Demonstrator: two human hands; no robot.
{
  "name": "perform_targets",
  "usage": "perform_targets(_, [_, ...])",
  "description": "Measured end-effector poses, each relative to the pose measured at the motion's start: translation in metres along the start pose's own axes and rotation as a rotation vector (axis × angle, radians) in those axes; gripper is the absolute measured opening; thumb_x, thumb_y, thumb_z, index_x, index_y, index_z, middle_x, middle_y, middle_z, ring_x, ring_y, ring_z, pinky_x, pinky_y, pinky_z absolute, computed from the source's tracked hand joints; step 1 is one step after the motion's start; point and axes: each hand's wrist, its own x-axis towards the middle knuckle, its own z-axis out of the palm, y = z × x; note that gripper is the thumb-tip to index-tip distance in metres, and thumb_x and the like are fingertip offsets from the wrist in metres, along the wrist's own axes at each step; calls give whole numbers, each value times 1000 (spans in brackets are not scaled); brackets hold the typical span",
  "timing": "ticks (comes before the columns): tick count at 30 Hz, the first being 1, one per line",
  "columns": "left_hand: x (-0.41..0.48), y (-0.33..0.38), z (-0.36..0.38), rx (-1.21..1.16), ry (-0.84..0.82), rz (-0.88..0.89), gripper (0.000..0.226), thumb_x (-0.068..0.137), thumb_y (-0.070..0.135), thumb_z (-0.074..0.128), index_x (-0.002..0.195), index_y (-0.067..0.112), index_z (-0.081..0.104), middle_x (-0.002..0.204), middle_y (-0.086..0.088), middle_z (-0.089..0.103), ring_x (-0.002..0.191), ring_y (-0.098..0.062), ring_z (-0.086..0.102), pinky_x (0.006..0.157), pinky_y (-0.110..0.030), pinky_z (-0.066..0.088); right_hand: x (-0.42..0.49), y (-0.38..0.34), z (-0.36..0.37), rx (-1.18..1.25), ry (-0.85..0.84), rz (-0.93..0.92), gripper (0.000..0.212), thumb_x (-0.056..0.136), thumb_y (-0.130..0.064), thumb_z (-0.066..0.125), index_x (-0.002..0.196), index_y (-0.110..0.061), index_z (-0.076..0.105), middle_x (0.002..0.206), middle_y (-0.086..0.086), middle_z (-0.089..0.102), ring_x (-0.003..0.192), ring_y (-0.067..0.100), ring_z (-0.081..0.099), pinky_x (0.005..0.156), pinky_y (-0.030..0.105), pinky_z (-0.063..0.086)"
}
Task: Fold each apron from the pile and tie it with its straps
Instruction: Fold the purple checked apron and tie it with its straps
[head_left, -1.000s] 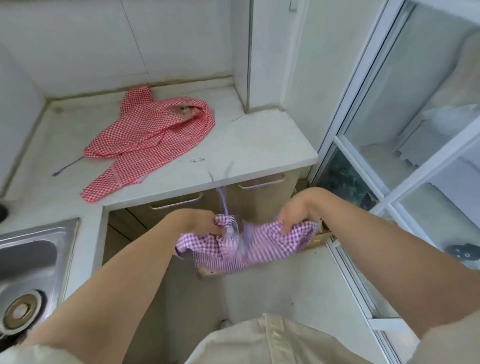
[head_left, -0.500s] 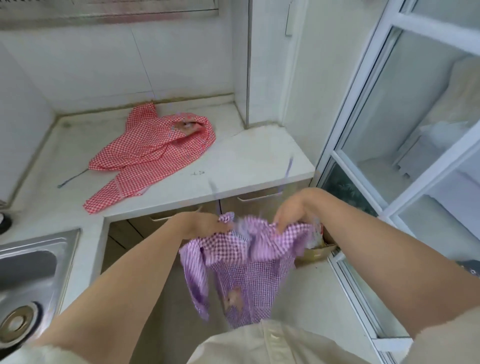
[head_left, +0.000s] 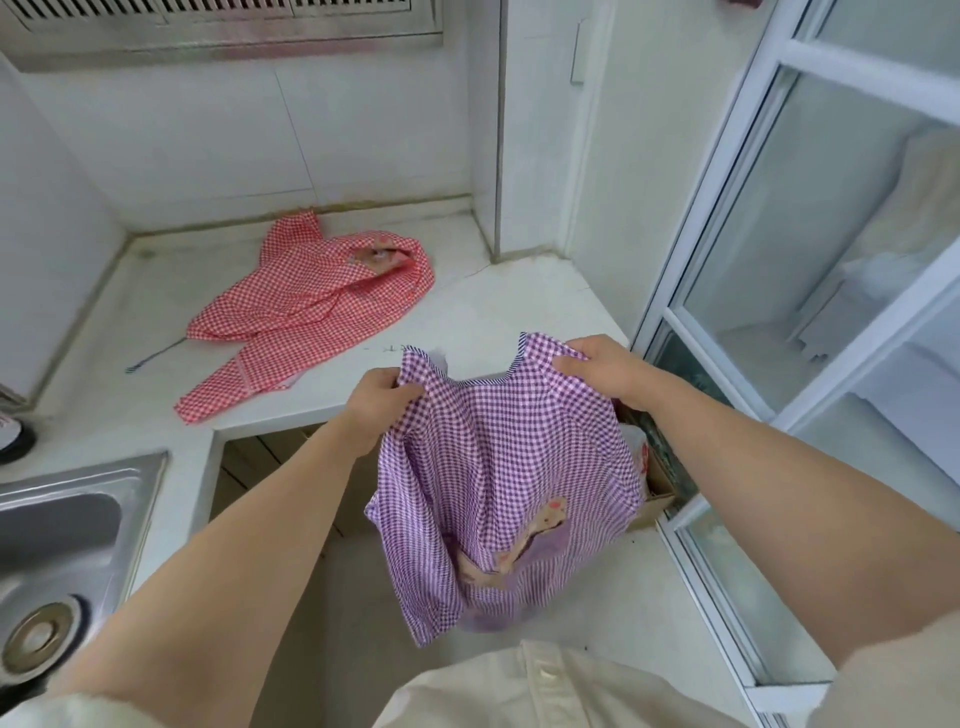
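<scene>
You hold the purple-and-white checked cloth apron (head_left: 511, 483) up in the air in front of the white stone counter (head_left: 519, 306). Your left hand (head_left: 376, 402) and right hand (head_left: 597, 366) each pinch a top corner beside its dark-trimmed neckline. It hangs open and creased, showing a patch with a tan figure low down. A red-and-white checked apron (head_left: 311, 312) lies crumpled on that counter.

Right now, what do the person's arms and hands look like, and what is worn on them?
The left hand and right hand are bare: no gloves, rings or watch show. Both forearms are uncovered. A cream left sleeve and right sleeve, fuzzy at the edge, end high on the arms, matching the cream buttoned shirt front.
</scene>
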Motion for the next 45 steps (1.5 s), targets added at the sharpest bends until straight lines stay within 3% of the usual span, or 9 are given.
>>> perform_targets(8, [0, 1, -7, 160, 249, 94, 18, 98, 18, 56, 86, 5, 60, 83, -11, 65, 75, -26, 62, 66, -35, 52, -1, 15, -11, 11, 92, 45, 29, 100, -14, 46, 106, 10, 62, 110, 24, 66, 104, 38, 62, 100, 49, 47])
perform_targets(14, [7, -1, -14, 268, 298, 53, 16, 101, 8, 48, 100, 3, 63, 95, -10, 66, 74, -30, 69, 45, -23, 48, 11, 20, -18, -104, 138, 202, 25, 96, -9, 48, 97, 8, 66, 99, 21, 61, 89, 28, 57, 78, 34, 45])
perform_targets(17, [15, -4, -11, 87, 284, 51, 22, 98, 0, 48, 112, -1, 66, 107, -16, 69, 92, -33, 69, 80, -39, 60, 13, 11, -14, -141, 169, 189, 22, 96, -9, 49, 98, 4, 67, 97, 18, 62, 91, 29, 59, 77, 34, 47])
perform_targets(23, [9, -12, -14, 82, 96, 60, 35, 91, -12, 41, 74, 4, 66, 81, -11, 66, 81, -25, 62, 74, -30, 52, -17, -19, 1, -116, -1087, 313, 21, 99, -7, 50, 112, -7, 67, 106, 12, 67, 97, 25, 62, 97, 40, 48])
perform_targets(25, [-4, -9, -16, 186, -175, 67, 48, 88, -18, 41, 62, 10, 70, 78, -6, 71, 80, -18, 66, 74, -22, 54, -20, -23, 11, -218, -1216, 365, 26, 99, -3, 46, 115, -7, 67, 105, 10, 71, 97, 24, 66, 97, 39, 51])
perform_targets(27, [-17, -1, -12, 324, -373, 85, 59, 81, -22, 35, 52, 18, 68, 87, -7, 75, 94, -12, 69, 82, -19, 51, -18, -26, 18, -293, -1125, 338, 28, 98, -1, 48, 106, -11, 73, 103, 11, 71, 96, 25, 65, 101, 43, 48])
perform_targets(32, [-24, 12, 3, 309, -422, 221, 59, 66, -25, 25, 41, 18, 57, 104, -13, 73, 109, -15, 64, 97, -34, 48, -7, -29, 23, -158, -387, -22, 36, 90, 7, 49, 83, -16, 77, 99, 8, 74, 92, 22, 67, 87, 30, 55])
perform_targets(39, [-31, 26, 16, 0, -423, 245, 54, 69, -26, 26, 45, 12, 56, 106, -16, 67, 96, -27, 66, 80, -44, 57, -12, -44, 40, -43, -396, -158, 40, 86, 14, 49, 70, -16, 71, 113, 4, 67, 100, 11, 62, 76, 10, 48])
perform_targets(45, [-39, 40, 25, -102, -430, 220, 57, 68, -28, 24, 45, 13, 57, 84, -30, 61, 81, -31, 62, 88, -54, 51, -7, -35, 54, 249, -385, -159, 36, 92, 3, 57, 119, -21, 52, 129, 6, 57, 115, 18, 58, 89, 27, 50])
